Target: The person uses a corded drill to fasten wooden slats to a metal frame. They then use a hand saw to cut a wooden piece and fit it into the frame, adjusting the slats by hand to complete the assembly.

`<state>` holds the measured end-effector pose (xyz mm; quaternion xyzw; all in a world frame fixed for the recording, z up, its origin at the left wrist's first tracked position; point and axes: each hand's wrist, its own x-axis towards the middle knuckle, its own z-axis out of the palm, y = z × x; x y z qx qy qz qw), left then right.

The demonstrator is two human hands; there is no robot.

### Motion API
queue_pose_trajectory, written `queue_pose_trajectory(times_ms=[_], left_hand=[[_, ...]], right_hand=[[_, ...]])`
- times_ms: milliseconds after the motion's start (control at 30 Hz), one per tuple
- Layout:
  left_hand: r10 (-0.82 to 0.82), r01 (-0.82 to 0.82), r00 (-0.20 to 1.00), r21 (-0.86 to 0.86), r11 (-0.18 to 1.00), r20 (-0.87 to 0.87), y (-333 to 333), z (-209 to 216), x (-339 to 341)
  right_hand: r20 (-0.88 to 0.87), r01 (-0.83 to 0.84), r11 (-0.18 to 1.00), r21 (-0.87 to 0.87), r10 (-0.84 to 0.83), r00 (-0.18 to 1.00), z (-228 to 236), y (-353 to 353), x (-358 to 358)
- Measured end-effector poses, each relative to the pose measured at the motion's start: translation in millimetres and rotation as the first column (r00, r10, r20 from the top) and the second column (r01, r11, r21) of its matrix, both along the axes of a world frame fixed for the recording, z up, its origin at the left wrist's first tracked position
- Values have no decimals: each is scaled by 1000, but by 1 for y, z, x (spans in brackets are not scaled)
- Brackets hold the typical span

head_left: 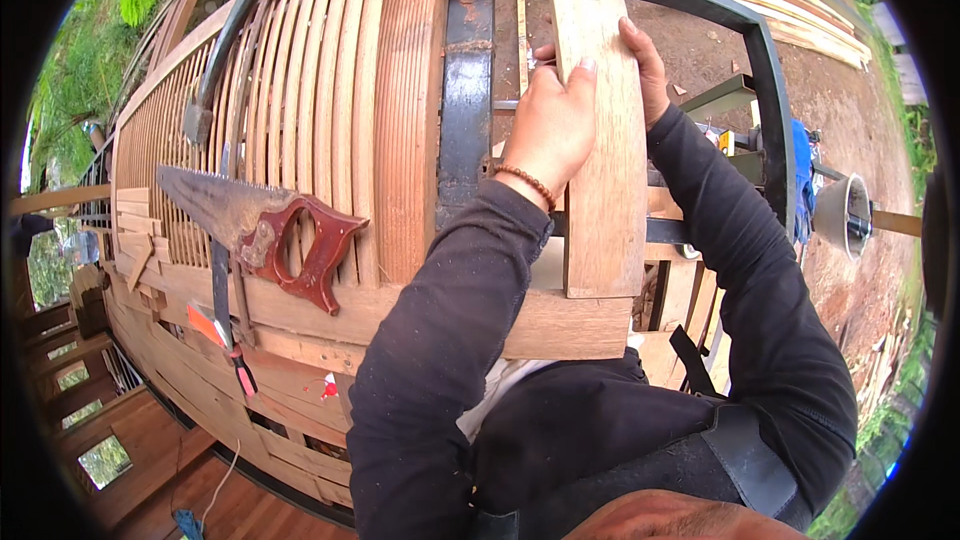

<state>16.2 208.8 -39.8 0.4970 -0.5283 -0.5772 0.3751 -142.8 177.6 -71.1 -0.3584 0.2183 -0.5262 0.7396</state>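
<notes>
A plank of light wood [606, 170] stretches away from me, and both hands grip it by its long edges. My left hand [556, 120], with a beaded bracelet at the wrist, closes on the left edge, its thumb on the upper face. From the other side my right hand [648, 68] holds the right edge, with part of its fingers hidden by the wood. The plank's near end lies over a wooden crosspiece [570, 328] close to my body. To the left, a handsaw [318, 250] with a red handle rests on slatted wood [345, 130].
A black metal frame [775, 90] surrounds the plank's right side. A dark bar with a blunt metal head [198, 123] lies on the slats. Nearer is a tool with a pink-and-black handle [243, 372]. A grey bucket [832, 218] and stacked strips [800, 15] are at right.
</notes>
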Motion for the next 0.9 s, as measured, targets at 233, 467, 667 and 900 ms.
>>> queue_pose_trajectory(times_ms=[233, 467, 667, 900], left_hand=[[-46, 48, 998, 51, 998, -33, -1, -3, -8], [-73, 65, 988, 61, 996, 134, 4, 22, -6], [-29, 12, 983, 97, 995, 179, 10, 35, -6], [-101, 90, 972, 61, 994, 213, 6, 33, 3]], right_hand=[[66, -76, 997, 15, 75, 995, -6, 6, -10], [114, 145, 987, 66, -152, 982, 10, 8, 0], [81, 303, 952, -36, -299, 951, -9, -1, -11], [134, 217, 976, -6, -214, 968, 3, 2, 2]])
